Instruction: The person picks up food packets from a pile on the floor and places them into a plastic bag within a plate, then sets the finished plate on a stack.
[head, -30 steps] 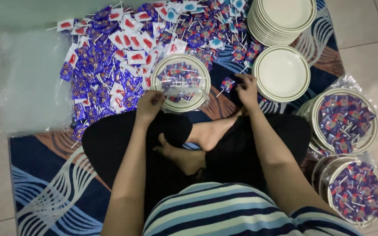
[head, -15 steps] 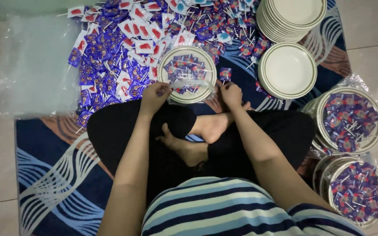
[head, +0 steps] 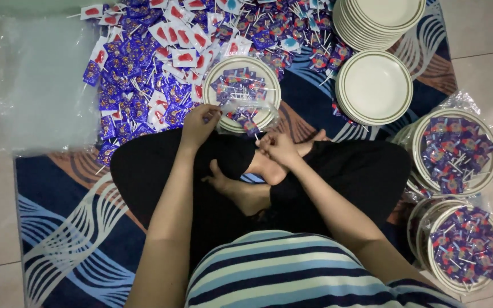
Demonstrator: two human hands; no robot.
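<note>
while seated cross-legged on a blue patterned rug [head: 58, 239], a person works at a cream plate [head: 215, 77] filled with purple-wrapped lollipops, just beyond the knees. the left hand [head: 199, 121] pinches an edge of clear plastic wrap [head: 246, 105] lying over the plate's near rim; its grip is closed on the film. the right hand [head: 279, 148] is closed on a purple lollipop [head: 250, 126] whose stick points at the knee. one empty plate [head: 374, 86] lies to the right, below one stack of empty plates [head: 372, 20]. two wrapped plates of lollipops sit at far right, one upper [head: 455, 151], one lower [head: 463, 245]. a loose heap of lollipops [head: 144, 74] spreads beyond the plate, too many to count. compared with half a second earlier, the right hand has drawn back from the plate's side toward the knee.
</note>
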